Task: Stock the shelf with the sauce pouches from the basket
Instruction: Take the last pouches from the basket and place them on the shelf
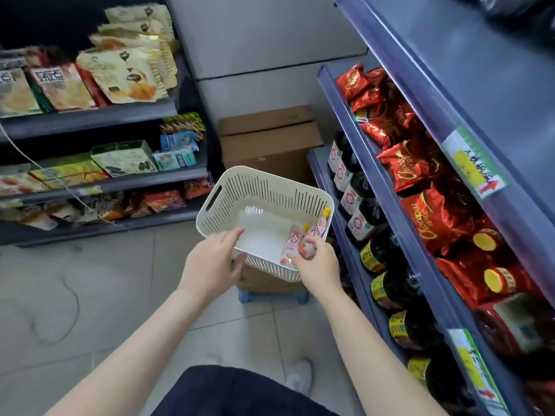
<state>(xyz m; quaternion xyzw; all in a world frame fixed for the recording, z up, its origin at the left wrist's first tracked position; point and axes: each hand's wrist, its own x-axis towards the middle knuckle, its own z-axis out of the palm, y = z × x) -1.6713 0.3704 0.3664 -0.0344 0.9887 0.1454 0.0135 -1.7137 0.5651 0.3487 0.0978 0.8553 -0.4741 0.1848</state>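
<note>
A cream slotted plastic basket [240, 190] sits on a cardboard box in the aisle. Two pink sauce pouches with yellow caps lie in its right near corner: one [290, 244] flat on the floor, another [320, 226] leaning on the wall. My left hand [210, 265] grips the basket's near rim, thumb inside. My right hand [318, 262] reaches over the rim and pinches the lower end of the nearer pouch. The blue shelf [387, 187] on the right carries red bags and dark jars.
A blue stool [271, 295] holds a cardboard box under the basket. A bigger cardboard box [270, 139] stands behind it. Snack shelves [90, 115] line the left side. A thin cable lies on the tiled floor [69, 307]. The top right shelf board [480, 70] is bare.
</note>
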